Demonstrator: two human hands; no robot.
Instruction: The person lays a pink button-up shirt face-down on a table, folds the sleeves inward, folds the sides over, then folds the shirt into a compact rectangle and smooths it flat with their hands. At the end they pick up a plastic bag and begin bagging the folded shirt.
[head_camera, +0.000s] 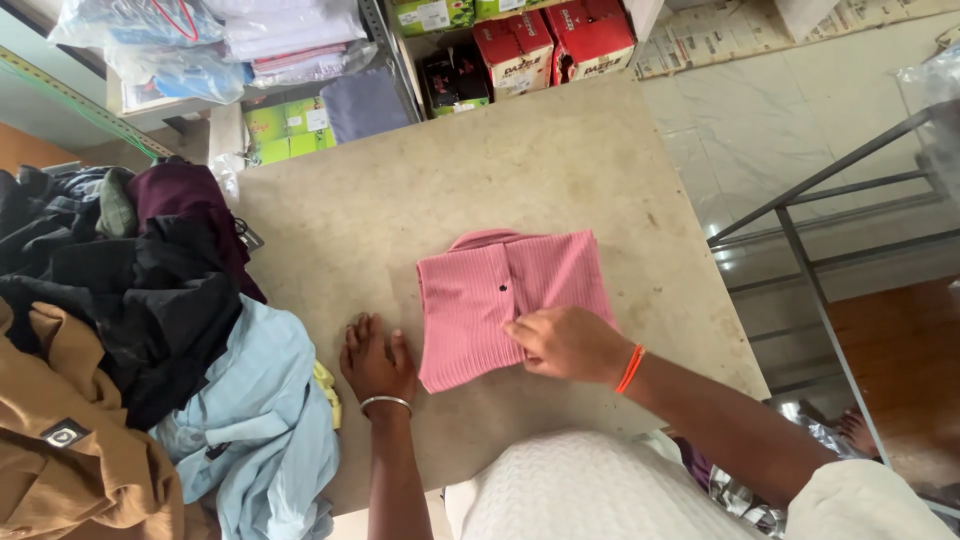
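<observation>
A folded pink shirt (508, 300) lies mid-bench (560, 160), its long axis running away from the person. The right hand (570, 343) presses its near right corner, fingers together (pinching or flat, unclear); the left hand (376, 360) rests flat, fingers spread, just beside the shirt's left edge.

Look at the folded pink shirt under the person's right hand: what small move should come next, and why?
Probably the right hand should smooth the pink shirt flat. Its fingers rest on the folded front near the dark button, the shirt's near edge looks slightly uneven, and the left hand lies flat on the table just beside it.
</observation>
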